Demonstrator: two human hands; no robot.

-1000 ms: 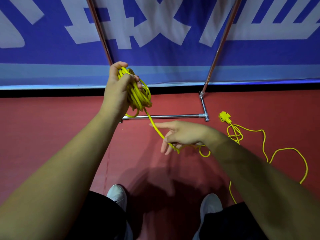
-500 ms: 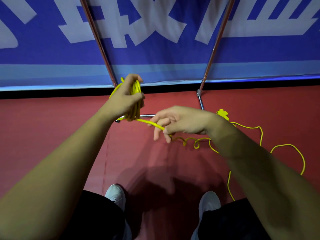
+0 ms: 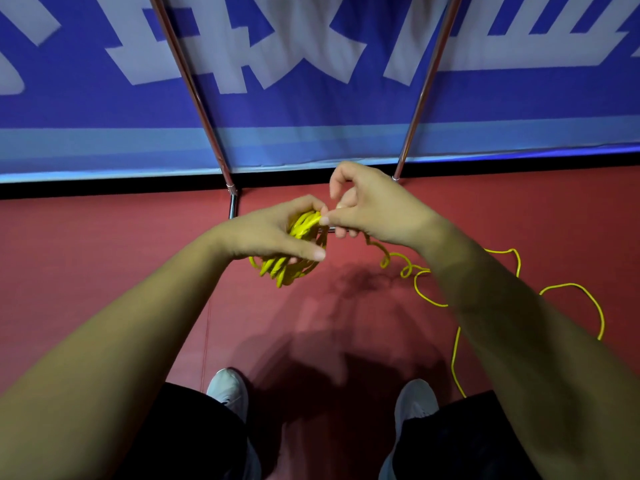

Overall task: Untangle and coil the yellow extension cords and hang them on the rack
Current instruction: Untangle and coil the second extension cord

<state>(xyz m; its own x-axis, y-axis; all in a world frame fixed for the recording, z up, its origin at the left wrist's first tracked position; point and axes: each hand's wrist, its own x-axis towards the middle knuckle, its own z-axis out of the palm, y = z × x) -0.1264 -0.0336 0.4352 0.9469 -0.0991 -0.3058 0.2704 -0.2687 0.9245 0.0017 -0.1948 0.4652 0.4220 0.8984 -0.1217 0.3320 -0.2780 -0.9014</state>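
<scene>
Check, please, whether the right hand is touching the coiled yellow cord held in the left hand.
Touching. The head view shows the right hand pinching a strand with its fingertips against the top of the coiled yellow cord, which the left hand grips.

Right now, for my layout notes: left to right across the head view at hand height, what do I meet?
Left hand gripping the yellow coil → right hand → loose yellow cord on the floor.

Single wide-angle view from the head, facing forward and down, close above left hand (image 3: 270, 237) and right hand (image 3: 374, 209); red floor (image 3: 104, 271) below, blue banner (image 3: 311, 109) across the top.
</scene>
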